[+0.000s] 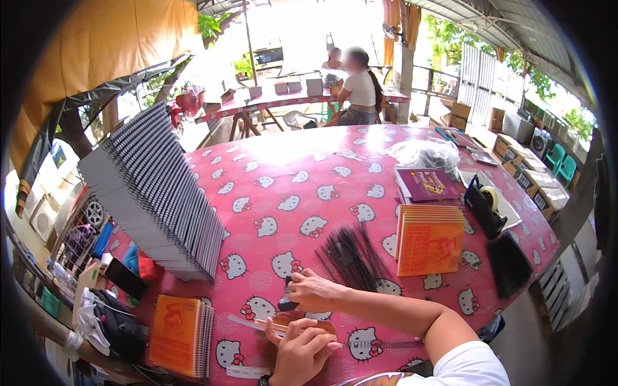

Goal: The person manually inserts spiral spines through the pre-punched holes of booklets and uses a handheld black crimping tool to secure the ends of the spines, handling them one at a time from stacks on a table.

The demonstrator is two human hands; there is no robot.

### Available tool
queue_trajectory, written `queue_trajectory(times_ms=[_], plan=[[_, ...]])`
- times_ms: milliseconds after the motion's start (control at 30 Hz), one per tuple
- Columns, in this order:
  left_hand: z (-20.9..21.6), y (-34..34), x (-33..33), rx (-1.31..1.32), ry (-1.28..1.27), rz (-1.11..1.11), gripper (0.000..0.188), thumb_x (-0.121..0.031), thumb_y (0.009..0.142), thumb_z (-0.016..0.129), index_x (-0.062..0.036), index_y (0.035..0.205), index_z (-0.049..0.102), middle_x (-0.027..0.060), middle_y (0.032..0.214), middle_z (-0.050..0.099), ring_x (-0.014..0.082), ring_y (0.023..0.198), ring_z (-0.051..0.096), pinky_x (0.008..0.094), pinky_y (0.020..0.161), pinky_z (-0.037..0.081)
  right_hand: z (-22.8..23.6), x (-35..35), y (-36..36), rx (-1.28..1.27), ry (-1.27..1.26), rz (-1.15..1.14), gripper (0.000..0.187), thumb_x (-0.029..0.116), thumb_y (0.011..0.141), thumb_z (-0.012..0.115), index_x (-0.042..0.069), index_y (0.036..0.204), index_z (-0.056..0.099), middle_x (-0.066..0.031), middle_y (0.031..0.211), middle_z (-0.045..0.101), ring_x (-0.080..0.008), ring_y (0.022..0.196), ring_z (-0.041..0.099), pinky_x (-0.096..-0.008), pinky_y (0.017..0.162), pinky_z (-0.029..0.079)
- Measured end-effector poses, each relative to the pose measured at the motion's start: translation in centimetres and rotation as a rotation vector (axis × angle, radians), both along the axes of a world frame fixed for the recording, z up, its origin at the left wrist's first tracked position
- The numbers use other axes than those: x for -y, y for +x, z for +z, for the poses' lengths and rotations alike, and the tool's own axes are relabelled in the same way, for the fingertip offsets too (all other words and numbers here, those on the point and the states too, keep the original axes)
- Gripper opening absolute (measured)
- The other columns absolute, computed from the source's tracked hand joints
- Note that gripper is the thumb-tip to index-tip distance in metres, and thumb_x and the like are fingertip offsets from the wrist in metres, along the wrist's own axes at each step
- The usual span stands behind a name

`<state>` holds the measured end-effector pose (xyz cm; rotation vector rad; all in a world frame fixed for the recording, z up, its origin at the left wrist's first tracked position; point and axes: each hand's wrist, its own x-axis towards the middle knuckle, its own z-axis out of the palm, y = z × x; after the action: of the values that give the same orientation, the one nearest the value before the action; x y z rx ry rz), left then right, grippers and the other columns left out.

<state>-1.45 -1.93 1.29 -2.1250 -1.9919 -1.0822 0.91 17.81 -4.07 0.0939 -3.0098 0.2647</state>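
Covering booklet point(326, 326), left hand point(301, 347); tabletop point(273, 206) open toward far edge.

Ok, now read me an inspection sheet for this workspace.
Surface: pink patterned tablecloth, glare at its far end.
Job's things: orange item; loose black coils; two stacks of orange booklets; tall stack of bound booklets at left.
Clutter: clear plastic, purple booklets, tape dispenser at right.
Grips: left grip on the orange item; right grip closed around a small dark object.
Cables: cannot tell; lower left too crowded.
Surroundings: two people at a far table; boxes at right.
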Motion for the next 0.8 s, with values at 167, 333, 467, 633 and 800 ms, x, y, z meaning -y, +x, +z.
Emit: queue_trajectory(times_ms=[167, 333, 467, 633, 800], plan=[[-0.8, -0.2, -1.3, 0.082, 0.028, -0.07, 0.013, -0.027, 0.08, 0.067, -0.0168, 0.087, 0.067, -0.0024, 0.09, 0.063, 0.0199, 0.096, 0.057, 0.0517, 0.104, 0.016, -3.2, -1.7, 1.5, -0.09, -0.085, -0.086, 0.052, 0.03, 0.065, 0.076, 0.015, 0.111, 0.057, -0.0178, 0.131, 0.037, -0.0375, 0.115, 0.041, -0.0475, 0.094, 0.037], [-0.7, -0.7, -0.7, 0.101, 0.019, -0.045, 0.015, -0.03, 0.081, 0.065, -0.018, 0.089, 0.066, -0.0039, 0.088, 0.061, 0.0175, 0.094, 0.057, 0.0477, 0.102, 0.017, -2.5, -0.8, 0.9, 0.018, -0.237, -0.187, 0.06, 0.038, 0.066, 0.076, 0.018, 0.119, 0.055, -0.0262, 0.136, 0.035, -0.0439, 0.118, 0.041, -0.0489, 0.097, 0.039], [-0.2, -1.0, -0.7, 0.086, 0.014, -0.056, 0.016, -0.034, 0.083, 0.064, -0.0192, 0.088, 0.066, -0.0068, 0.087, 0.06, 0.0135, 0.093, 0.057, 0.0501, 0.106, 0.007, -2.3, -0.4, 2.7, -0.054, -0.239, -0.234, 0.055, 0.038, 0.069, 0.074, 0.016, 0.117, 0.057, -0.0239, 0.131, 0.043, -0.0418, 0.116, 0.044, -0.0465, 0.097, 0.039], [0.5, -0.8, -0.4, 0.078, 0.033, -0.03, 0.015, -0.031, 0.081, 0.065, -0.0169, 0.086, 0.066, -0.0013, 0.083, 0.061, 0.0189, 0.091, 0.057, 0.0459, 0.104, 0.016, -1.2, -0.3, 9.3, -0.152, -1.203, -0.23, 0.051, 0.042, 0.077, 0.069, 0.007, 0.113, 0.059, -0.0128, 0.11, 0.057, -0.0237, 0.105, 0.05, -0.038, 0.088, 0.04], [0.6, -1.5, 0.1, 0.049, 0.05, 0.085, 0.027, -0.042, 0.073, 0.071, -0.0193, 0.086, 0.065, -0.0042, 0.085, 0.06, 0.0165, 0.092, 0.056, 0.0524, 0.106, 0.011, 2.2, 2.5, 13.7, -0.286, -1.556, -0.024, 0.068, 0.06, 0.078, 0.06, 0.001, 0.112, 0.061, -0.013, 0.115, 0.057, -0.0218, 0.111, 0.051, -0.0359, 0.094, 0.038]])
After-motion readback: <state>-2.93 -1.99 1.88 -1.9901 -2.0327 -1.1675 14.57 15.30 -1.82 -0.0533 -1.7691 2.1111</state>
